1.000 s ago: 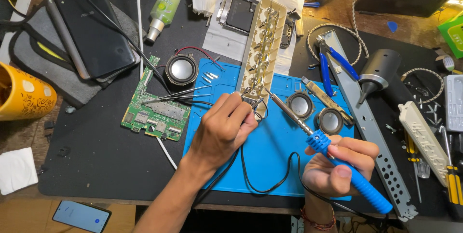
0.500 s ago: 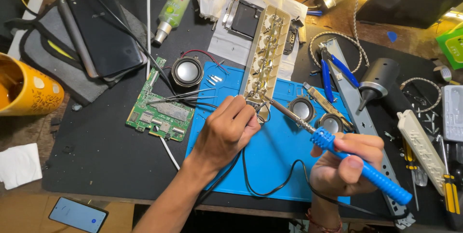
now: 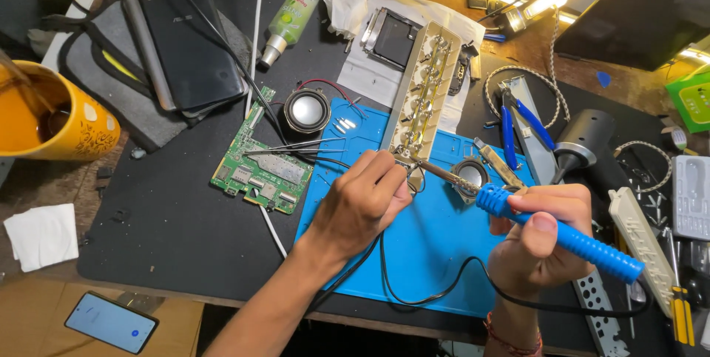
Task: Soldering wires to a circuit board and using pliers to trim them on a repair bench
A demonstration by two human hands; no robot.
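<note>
My right hand (image 3: 543,235) grips the blue-handled soldering iron (image 3: 562,235), its tip at the beige metal strip (image 3: 421,98) my left fingers (image 3: 377,179) pinch.

Mat (image 3: 436,253) centre, on the desk. Switch strip (image 3: 423,98) lies across its far edge. Circuit board (image 3: 260,168) left of mat, speaker (image 3: 305,110) just behind it. Mug (image 3: 52,124) far left. Pliers (image 3: 518,120) right of strip.

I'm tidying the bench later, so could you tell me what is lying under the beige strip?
The beige strip rests with its near end on the blue mat and its far end on white paper. The left hand covers the mat beside its near corner.
</note>
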